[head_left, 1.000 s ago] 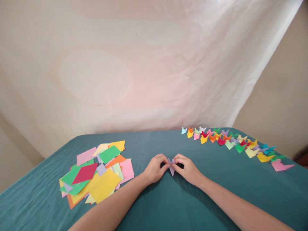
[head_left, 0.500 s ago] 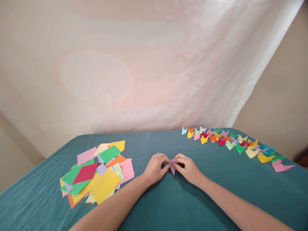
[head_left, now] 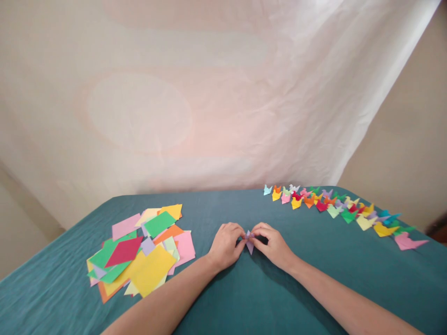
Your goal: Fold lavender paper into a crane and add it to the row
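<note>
Between my two hands is a small folded piece of lilac origami paper (head_left: 250,247), with one point upward and a longer point downward. My left hand (head_left: 226,246) pinches its left side between thumb and forefinger. From the right, my right hand (head_left: 272,243) grips the other side in the same way. The fingertips of both hands nearly meet and cover the sides of the piece. Both hands are low over the green cloth, close to the middle of the table.
Left of my arms lies a loose pile of coloured paper sheets (head_left: 153,270), with a red sheet (head_left: 124,251) on top. Rows of small folded paper birds (head_left: 365,222) stand along the right side. A green cloth (head_left: 216,307) covers the table, and a pale curtain (head_left: 209,102) hangs behind it.
The lilac paper has shifted very slightly between my fingertips, and its upper point shows more clearly. My hands have hardly moved.
</note>
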A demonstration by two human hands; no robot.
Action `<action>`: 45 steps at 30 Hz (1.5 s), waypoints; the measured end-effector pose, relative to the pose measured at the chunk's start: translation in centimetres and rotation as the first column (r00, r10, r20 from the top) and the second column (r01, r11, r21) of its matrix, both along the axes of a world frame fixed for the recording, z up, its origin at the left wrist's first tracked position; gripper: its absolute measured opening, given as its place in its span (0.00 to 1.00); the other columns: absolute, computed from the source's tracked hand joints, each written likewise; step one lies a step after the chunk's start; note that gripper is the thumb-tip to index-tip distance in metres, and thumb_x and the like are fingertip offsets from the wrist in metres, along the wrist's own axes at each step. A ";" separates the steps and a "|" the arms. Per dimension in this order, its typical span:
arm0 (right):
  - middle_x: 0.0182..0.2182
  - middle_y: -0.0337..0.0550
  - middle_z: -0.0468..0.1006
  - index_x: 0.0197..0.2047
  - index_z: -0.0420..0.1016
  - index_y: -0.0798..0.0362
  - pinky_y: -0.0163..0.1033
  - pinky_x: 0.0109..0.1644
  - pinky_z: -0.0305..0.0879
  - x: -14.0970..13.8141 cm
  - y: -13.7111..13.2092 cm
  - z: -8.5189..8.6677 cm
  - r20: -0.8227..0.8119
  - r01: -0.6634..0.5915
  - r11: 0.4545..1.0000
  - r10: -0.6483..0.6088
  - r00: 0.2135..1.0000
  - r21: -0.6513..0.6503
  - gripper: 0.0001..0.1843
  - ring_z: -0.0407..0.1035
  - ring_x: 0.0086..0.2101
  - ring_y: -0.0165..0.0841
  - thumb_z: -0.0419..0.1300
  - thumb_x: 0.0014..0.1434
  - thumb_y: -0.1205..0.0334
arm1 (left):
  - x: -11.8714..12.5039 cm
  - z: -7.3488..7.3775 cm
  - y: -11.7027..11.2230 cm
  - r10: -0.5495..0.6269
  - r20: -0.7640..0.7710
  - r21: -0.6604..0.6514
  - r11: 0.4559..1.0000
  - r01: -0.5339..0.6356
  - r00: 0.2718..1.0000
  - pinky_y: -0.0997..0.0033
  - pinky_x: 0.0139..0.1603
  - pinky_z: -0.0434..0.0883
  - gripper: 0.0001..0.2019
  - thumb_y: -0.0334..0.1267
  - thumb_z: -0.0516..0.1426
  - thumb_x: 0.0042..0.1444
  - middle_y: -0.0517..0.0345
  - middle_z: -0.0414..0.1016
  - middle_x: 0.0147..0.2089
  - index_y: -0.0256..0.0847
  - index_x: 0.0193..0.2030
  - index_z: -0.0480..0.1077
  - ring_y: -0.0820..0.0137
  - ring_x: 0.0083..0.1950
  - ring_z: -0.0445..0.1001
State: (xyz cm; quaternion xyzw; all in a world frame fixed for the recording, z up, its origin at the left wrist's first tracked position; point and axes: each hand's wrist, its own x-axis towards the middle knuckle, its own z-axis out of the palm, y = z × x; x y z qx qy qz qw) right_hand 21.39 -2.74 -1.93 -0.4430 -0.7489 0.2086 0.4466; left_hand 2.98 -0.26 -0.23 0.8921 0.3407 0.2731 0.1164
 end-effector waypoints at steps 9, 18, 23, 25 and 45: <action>0.32 0.42 0.72 0.31 0.74 0.52 0.39 0.42 0.63 0.2 0.2 -0.2 -0.014 0.005 0.998 -0.006 1.000 -0.055 0.09 0.67 0.36 0.33 0.56 0.59 0.59 | 0.1 -0.6 0.7 0.063 0.103 -0.094 0.994 -0.053 0.993 0.67 0.46 0.63 0.03 0.36 0.55 0.55 0.56 0.72 0.38 0.40 0.32 0.68 0.66 0.42 0.68; 0.32 0.43 0.73 0.32 0.76 0.52 0.39 0.42 0.63 0.0 0.0 0.3 -0.023 -0.011 0.998 0.009 1.000 -0.069 0.09 0.67 0.35 0.33 0.57 0.58 0.58 | 0.1 -0.3 0.4 0.053 0.056 -0.103 0.994 -0.047 0.997 0.67 0.45 0.62 0.04 0.36 0.54 0.56 0.55 0.72 0.38 0.40 0.31 0.67 0.66 0.42 0.68; 0.32 0.43 0.73 0.31 0.74 0.52 0.39 0.43 0.63 0.1 -0.1 0.5 -0.063 0.008 0.999 -0.011 0.998 -0.039 0.09 0.67 0.36 0.34 0.56 0.58 0.57 | 0.3 -0.3 0.4 0.037 0.046 -0.126 0.992 -0.031 0.998 0.67 0.46 0.63 0.03 0.35 0.55 0.55 0.56 0.73 0.37 0.40 0.32 0.69 0.66 0.42 0.69; 0.32 0.43 0.73 0.30 0.74 0.52 0.39 0.42 0.63 0.1 -0.1 0.5 -0.064 0.002 0.999 -0.005 0.998 -0.046 0.10 0.67 0.36 0.33 0.56 0.58 0.57 | 0.4 -0.3 0.4 0.031 0.066 -0.145 0.989 -0.021 0.997 0.67 0.46 0.63 0.03 0.36 0.56 0.54 0.56 0.73 0.37 0.41 0.31 0.70 0.66 0.42 0.69; 0.32 0.41 0.72 0.33 0.79 0.50 0.37 0.40 0.63 0.5 0.0 0.8 -0.101 -0.058 0.979 0.038 0.994 -0.197 0.11 0.67 0.33 0.31 0.58 0.57 0.54 | 0.4 -0.9 1.1 -0.023 0.273 -0.298 0.949 0.107 0.962 0.71 0.44 0.65 0.08 0.40 0.58 0.55 0.59 0.77 0.33 0.43 0.31 0.77 0.71 0.37 0.73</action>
